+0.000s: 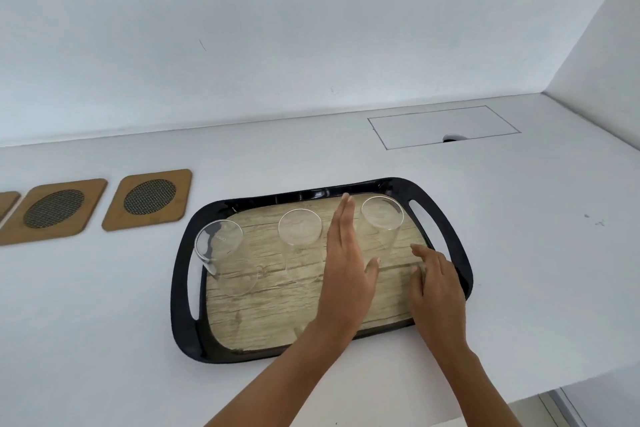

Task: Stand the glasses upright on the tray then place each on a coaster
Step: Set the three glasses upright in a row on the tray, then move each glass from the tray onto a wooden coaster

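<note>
- On a white counter, a black-rimmed tray with a wood-grain floor holds three clear glasses.
- Left glass, middle glass and right glass stand in a row along the tray's far half; whether each rests on its base or its mouth cannot be told.
- Left hand reaches over the tray between middle and right glasses, fingers straight, palm open, gripping nothing.
- Right hand hovers by the tray's right edge, fingers loosely spread, empty.
- Two full wooden coasters, near coaster and far coaster, lie left of the tray, unoccupied.
</note>
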The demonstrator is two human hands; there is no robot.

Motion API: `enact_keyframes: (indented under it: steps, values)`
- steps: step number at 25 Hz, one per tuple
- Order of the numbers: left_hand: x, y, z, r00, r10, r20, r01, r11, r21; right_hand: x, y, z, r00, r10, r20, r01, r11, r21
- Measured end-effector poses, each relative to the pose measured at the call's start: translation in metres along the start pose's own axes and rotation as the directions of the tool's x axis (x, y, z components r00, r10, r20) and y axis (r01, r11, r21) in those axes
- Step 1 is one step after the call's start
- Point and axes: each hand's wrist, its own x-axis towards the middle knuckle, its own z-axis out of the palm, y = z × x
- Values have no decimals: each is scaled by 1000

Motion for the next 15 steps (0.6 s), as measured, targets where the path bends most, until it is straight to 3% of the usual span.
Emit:
enact_keyframes:
  steps: [5, 7, 11, 15]
  values:
    - [-24, 0, -46, 945, 238, -226, -213, 968, 130, -4, -7, 5, 997, 37, -72, -31, 996, 86]
    - [-34, -8, -71, 901, 283, -328, -226, 953, 202, -14, -15, 9, 994, -1, -108, 8, 998, 61]
    - [-44, -37, -121, 856, 85, -510, -24, 992, 126, -45, -35, 22, 975, -83, -205, 74, 996, -51]
    - [-43, -62, -149, 877, -114, -467, 107, 993, -42, -78, -51, 33, 982, -11, -191, -7, 996, -91]
